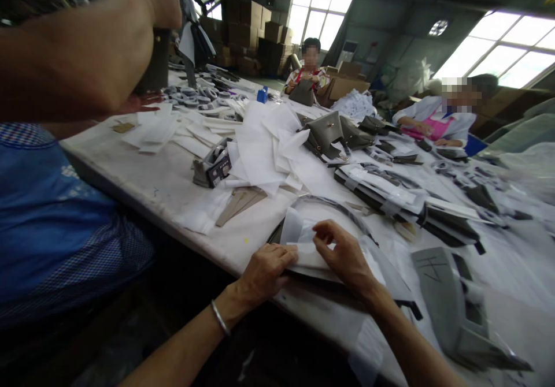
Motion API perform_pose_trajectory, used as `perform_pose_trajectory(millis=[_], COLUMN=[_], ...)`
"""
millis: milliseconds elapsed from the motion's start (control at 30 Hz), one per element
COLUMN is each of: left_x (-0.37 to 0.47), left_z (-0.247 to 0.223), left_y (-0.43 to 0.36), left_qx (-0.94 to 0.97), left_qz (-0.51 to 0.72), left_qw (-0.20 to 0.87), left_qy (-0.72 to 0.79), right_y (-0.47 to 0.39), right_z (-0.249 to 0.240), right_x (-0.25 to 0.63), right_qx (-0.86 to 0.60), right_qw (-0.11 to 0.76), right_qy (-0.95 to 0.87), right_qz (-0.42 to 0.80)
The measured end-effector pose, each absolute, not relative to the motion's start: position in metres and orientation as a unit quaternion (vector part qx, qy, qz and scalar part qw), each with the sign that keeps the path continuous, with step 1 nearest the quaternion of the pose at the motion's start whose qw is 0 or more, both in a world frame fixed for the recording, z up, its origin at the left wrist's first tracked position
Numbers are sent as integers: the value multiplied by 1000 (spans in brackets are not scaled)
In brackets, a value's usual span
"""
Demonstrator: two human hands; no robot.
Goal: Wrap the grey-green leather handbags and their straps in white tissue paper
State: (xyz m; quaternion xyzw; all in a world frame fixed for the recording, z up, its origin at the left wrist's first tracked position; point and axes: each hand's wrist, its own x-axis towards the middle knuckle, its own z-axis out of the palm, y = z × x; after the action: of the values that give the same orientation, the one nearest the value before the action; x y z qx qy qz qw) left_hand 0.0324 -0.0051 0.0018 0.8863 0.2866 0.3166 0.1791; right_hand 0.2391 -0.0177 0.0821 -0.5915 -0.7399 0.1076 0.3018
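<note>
A dark grey handbag piece with a long curved strap (358,216) lies at the near table edge, partly covered by white paper (306,255). My left hand (269,268) is closed over the near left edge of this paper, thumb hidden. A silver bangle circles that wrist. Just to the right, my right hand (344,255) hovers low over the paper, fingers curled in towards the thumb. Whether it pinches anything is too small to make out.
Loose white sheets (264,144) lie beyond, beside a small grey box (212,164). Wrapped dark bag parts (381,193) and a grey bag (451,300) lie to the right. A co-worker's arm (87,52) reaches in at left, holding a dark bag. Two people sit across the table.
</note>
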Motion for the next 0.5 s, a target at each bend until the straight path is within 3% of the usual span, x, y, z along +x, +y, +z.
perform_pose_trajectory(millis=[300, 400, 500], left_x=[33, 32, 32], left_z=[-3, -2, -1], left_y=[-9, -9, -9], left_qx=[886, 884, 882], left_qz=[332, 338, 344], left_qw=[152, 148, 150], left_qy=[285, 287, 284], right_y=[14, 19, 16], right_z=[80, 79, 83], right_x=[229, 223, 234], right_qx=[-564, -576, -600], right_qw=[8, 8, 70], right_qy=[-826, -817, -797], right_qz=[-9, -16, 19])
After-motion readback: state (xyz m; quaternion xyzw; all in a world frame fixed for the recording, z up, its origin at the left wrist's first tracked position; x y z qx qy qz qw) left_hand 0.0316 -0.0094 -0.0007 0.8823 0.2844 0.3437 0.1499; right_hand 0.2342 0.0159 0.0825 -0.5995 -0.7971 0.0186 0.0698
